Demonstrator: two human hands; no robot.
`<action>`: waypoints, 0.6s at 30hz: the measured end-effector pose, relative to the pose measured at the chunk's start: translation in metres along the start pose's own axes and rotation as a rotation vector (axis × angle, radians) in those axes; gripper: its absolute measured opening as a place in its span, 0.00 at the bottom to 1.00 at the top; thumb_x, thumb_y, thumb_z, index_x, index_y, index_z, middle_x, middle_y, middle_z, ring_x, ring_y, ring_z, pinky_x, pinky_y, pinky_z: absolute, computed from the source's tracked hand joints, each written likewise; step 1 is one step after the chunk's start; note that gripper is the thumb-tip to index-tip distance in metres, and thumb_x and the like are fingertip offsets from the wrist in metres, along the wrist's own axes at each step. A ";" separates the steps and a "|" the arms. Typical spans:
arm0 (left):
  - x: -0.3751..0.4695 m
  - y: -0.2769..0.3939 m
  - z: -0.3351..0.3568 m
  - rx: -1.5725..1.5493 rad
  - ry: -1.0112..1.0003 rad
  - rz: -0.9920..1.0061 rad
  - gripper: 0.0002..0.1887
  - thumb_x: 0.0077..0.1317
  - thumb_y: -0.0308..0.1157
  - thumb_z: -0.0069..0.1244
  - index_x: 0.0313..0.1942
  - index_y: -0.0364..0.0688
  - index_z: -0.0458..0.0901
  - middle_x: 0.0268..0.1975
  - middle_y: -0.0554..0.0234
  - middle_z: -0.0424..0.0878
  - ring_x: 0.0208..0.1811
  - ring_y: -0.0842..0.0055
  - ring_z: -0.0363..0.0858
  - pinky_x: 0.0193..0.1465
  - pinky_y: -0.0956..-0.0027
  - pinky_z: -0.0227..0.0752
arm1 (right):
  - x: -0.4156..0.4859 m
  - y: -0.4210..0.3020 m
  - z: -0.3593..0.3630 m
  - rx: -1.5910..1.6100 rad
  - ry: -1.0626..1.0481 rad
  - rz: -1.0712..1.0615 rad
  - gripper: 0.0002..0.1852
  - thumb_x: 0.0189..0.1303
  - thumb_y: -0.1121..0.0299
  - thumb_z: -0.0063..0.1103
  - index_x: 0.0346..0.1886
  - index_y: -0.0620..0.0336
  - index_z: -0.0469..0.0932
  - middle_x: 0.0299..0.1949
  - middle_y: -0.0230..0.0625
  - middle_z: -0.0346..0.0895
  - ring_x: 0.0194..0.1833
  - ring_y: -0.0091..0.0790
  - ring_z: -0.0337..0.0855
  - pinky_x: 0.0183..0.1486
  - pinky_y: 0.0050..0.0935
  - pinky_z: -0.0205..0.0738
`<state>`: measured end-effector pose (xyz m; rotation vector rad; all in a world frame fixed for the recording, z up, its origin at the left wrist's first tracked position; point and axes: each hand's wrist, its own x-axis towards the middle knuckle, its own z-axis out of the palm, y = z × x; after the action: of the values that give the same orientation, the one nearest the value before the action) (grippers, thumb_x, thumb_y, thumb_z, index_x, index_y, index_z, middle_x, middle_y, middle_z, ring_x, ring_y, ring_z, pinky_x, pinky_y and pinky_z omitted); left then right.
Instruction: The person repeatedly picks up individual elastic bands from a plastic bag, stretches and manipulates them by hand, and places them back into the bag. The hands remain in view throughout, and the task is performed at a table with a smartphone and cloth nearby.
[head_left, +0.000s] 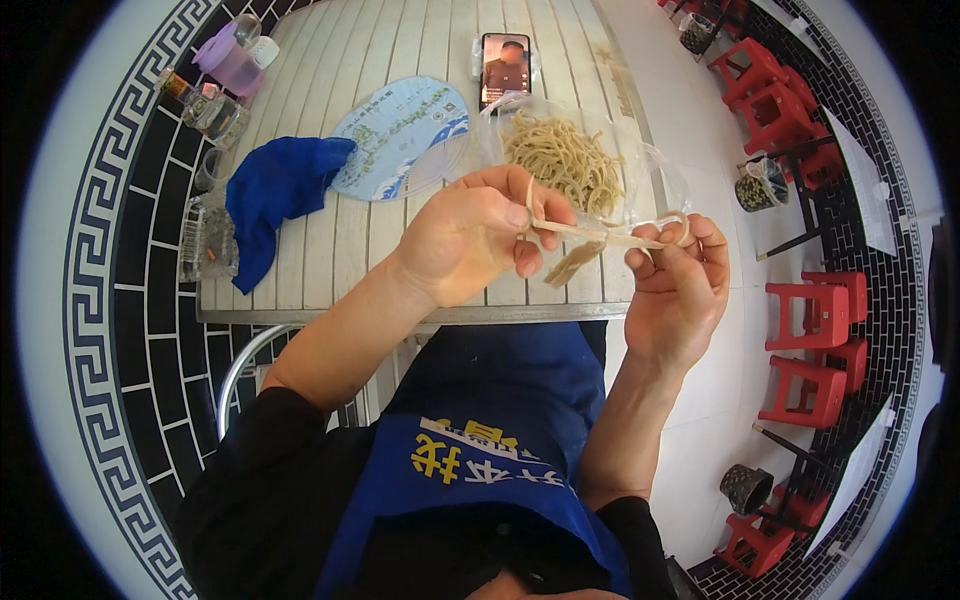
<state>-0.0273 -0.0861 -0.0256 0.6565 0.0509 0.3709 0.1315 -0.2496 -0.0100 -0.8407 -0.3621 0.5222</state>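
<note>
A pale, noodle-like food strip (566, 229) is stretched between my two hands above the table's front edge. My left hand (487, 217) pinches its left part between thumb and fingers, and a short end sticks up there. My right hand (679, 277) grips the other part, where a loop curls over the fingers. From the middle of the strip hangs a flat, tan, folded-looking piece (576, 264); how it is joined cannot be made out. Just beyond my hands, a heap of similar strips (559, 157) lies on a clear plastic bag (660, 176).
On the slatted table (360, 262) are a blue cloth (281, 187), a light-blue hand fan (397, 135) and a phone (505, 71) playing video. Along the left edge stand a glass ashtray (210, 240), a jar (214, 116) and a purple jug (232, 60). Red stools (810, 311) stand to the right.
</note>
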 end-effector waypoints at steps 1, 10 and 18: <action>0.001 0.000 -0.001 -0.038 -0.003 -0.011 0.05 0.68 0.30 0.55 0.41 0.40 0.82 0.48 0.48 0.87 0.38 0.65 0.85 0.37 0.64 0.79 | 0.003 -0.002 -0.001 0.064 0.026 0.020 0.18 0.66 0.88 0.55 0.59 0.67 0.75 0.41 0.42 0.85 0.43 0.41 0.91 0.38 0.36 0.91; -0.001 0.011 -0.020 -0.312 0.165 -0.037 0.08 0.74 0.31 0.48 0.44 0.40 0.85 0.45 0.52 0.92 0.43 0.61 0.94 0.37 0.61 0.84 | 0.017 -0.008 -0.053 0.377 -0.048 0.153 0.15 0.69 0.83 0.55 0.57 0.65 0.79 0.46 0.41 0.82 0.47 0.35 0.83 0.46 0.30 0.84; -0.017 0.056 -0.051 -0.264 0.145 0.114 0.11 0.75 0.31 0.48 0.48 0.36 0.84 0.44 0.52 0.89 0.42 0.65 0.89 0.41 0.63 0.87 | 0.024 -0.022 -0.088 0.408 -0.019 0.125 0.14 0.70 0.83 0.55 0.58 0.67 0.76 0.45 0.41 0.78 0.46 0.34 0.82 0.47 0.28 0.84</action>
<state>-0.0697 -0.0213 -0.0337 0.3711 0.1011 0.5254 0.2009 -0.3013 -0.0449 -0.4653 -0.2097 0.6925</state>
